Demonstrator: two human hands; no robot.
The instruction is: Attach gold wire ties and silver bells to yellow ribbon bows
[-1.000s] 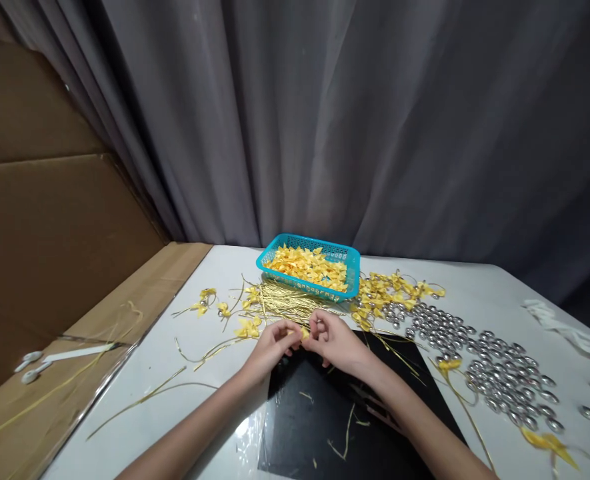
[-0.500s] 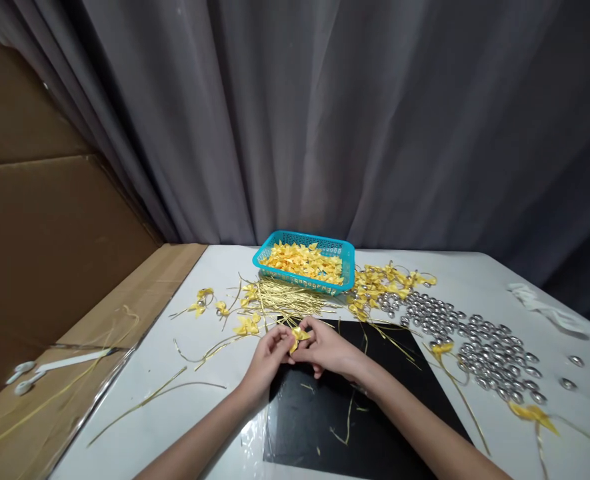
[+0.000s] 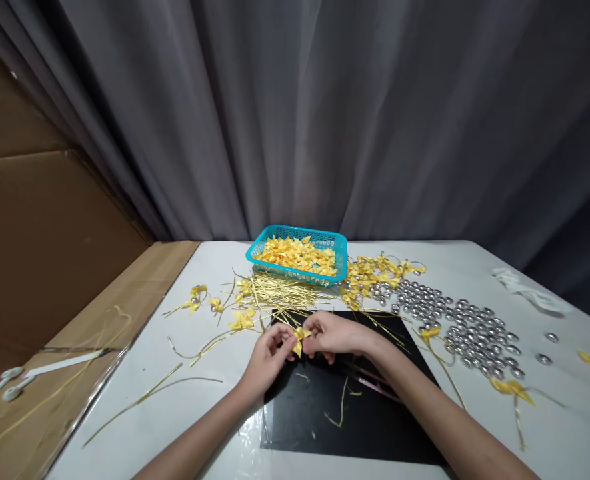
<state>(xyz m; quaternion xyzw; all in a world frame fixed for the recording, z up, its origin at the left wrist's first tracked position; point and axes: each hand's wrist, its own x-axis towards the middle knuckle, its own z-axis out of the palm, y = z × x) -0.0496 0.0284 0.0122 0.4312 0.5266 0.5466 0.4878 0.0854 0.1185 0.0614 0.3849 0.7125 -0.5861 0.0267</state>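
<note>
Centrally, the tabletop [image 3: 155, 413] bears a black mat [image 3: 369, 433]. Over its far part, left hand [image 3: 267, 358] and right hand [image 3: 339, 333] are equally near, fingers clamped on opposite sides of a yellow bow [image 3: 299, 339]; it lies between them, one tip pointing nearward, long axis unclear.

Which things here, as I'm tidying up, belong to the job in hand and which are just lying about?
Likely job: held bow, basket, gold strands, silver beads, black mat.
Probably lying about: scraps on the mat, white bundle, white strap, cardboard.
</note>
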